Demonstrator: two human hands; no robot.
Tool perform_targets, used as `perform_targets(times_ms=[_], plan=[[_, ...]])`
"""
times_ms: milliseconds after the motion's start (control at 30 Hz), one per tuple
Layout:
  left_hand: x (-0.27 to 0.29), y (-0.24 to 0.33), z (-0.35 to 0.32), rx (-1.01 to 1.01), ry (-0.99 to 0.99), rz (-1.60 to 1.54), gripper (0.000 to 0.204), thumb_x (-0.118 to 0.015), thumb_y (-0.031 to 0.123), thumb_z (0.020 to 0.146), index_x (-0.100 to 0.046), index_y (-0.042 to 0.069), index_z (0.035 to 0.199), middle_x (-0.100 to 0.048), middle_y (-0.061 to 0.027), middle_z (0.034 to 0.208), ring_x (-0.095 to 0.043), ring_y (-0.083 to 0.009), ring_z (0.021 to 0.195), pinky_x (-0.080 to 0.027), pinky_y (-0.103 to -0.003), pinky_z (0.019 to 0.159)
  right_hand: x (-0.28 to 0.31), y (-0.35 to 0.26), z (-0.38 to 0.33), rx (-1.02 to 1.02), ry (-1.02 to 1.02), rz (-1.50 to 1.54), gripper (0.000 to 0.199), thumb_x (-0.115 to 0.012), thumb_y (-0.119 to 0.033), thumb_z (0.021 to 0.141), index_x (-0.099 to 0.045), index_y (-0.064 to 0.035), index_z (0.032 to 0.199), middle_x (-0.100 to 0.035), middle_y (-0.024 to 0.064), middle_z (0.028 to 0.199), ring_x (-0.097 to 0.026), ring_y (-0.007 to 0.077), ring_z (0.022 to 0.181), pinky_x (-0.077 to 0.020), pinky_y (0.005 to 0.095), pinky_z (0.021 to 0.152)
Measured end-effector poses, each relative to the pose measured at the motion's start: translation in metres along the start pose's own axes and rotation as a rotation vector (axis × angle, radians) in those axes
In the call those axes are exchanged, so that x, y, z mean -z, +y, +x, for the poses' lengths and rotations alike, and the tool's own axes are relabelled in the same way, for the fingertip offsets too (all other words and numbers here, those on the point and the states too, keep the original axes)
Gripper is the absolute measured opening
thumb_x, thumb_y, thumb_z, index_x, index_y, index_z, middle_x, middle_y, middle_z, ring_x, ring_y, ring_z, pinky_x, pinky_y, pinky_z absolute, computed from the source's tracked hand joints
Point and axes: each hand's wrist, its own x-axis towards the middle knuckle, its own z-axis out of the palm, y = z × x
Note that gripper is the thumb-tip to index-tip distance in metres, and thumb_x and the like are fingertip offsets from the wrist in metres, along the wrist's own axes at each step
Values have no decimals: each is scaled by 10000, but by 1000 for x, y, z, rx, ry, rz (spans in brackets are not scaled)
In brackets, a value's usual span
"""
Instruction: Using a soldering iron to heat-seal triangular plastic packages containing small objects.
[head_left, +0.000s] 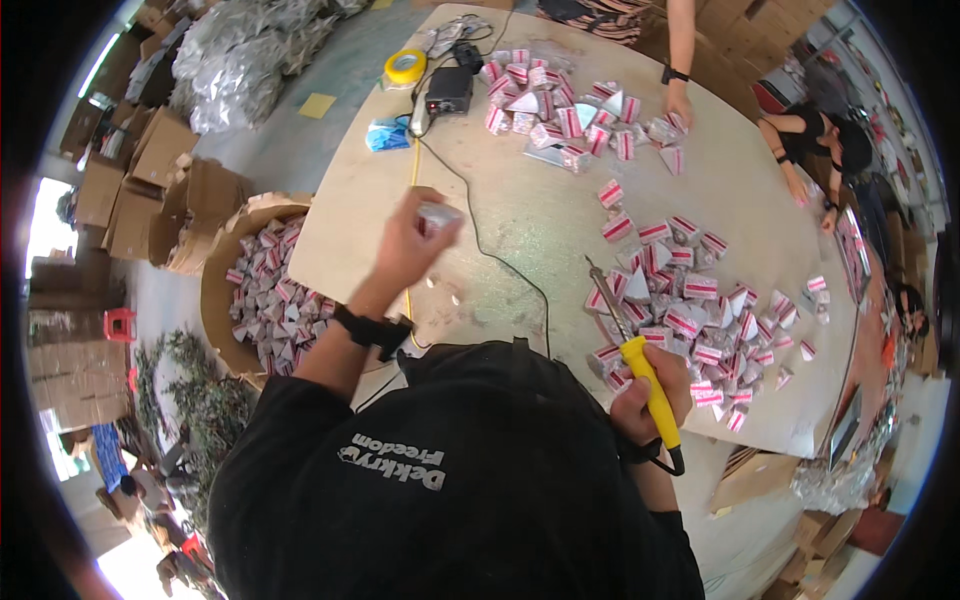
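My right hand (640,405) grips the yellow handle of a soldering iron (634,350), its metal tip pointing up and away from me. Raised over the left part of the table (530,220), my left hand (408,245) closes on a small see-through plastic packet (438,216); its contents are too small to make out. Beside the iron, a heap of small packets with pink-and-white labels (690,310) covers the right side of the table. Near the left table edge stands a large open cardboard box (215,300) filled with similar packets (275,295).
Another packet pile (560,110) lies at the far side, where a person's hand (679,108) reaches in. A black power box (450,90), yellow tape roll (405,67) and blue mask-like item (388,134) sit far left. A black cable (500,255) crosses the table. Another person (815,150) works at right.
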Motion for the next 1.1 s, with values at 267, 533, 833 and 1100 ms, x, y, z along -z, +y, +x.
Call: perform_targets(times_ms=[267, 533, 833, 1100], plan=[[207, -149, -26, 566, 355, 1085, 780, -725, 415, 790, -384, 15, 1367, -371, -335, 1388, -305, -534, 1306, -291, -611, 1054, 8, 18, -5, -87, 127, 2, 343, -484, -217, 910, -573, 48, 1108, -589, 137, 848, -515, 146, 554, -420, 240, 495], [23, -187, -7, 533, -42, 993, 925, -625, 613, 807, -288, 79, 1483, -258, -347, 1473, -217, -501, 1379, -295, -655, 1032, 34, 35, -11, -110, 267, -111, 423, -494, -184, 930, -489, 50, 1283, -596, 152, 911, -514, 142, 561, -409, 239, 482], [-342, -38, -13, -318, -715, 449, 895, -727, 388, 765, -284, 16, 1448, -368, -337, 1367, -415, -486, 1252, -423, -527, 1020, 97, 32, -51, -370, 422, -232, 369, -504, -123, 939, -517, 29, 1275, -655, 179, 1003, -555, 126, 613, -466, 222, 563], [-398, -21, -26, 250, -586, 465, 914, -671, 237, 798, -117, 19, 1492, -422, -323, 1257, -523, -493, 1107, -488, -524, 912, 141, 46, -74, -417, 471, -301, 355, -480, -103, 944, -523, 45, 1264, -657, 197, 1006, -553, 128, 606, -465, 226, 558]])
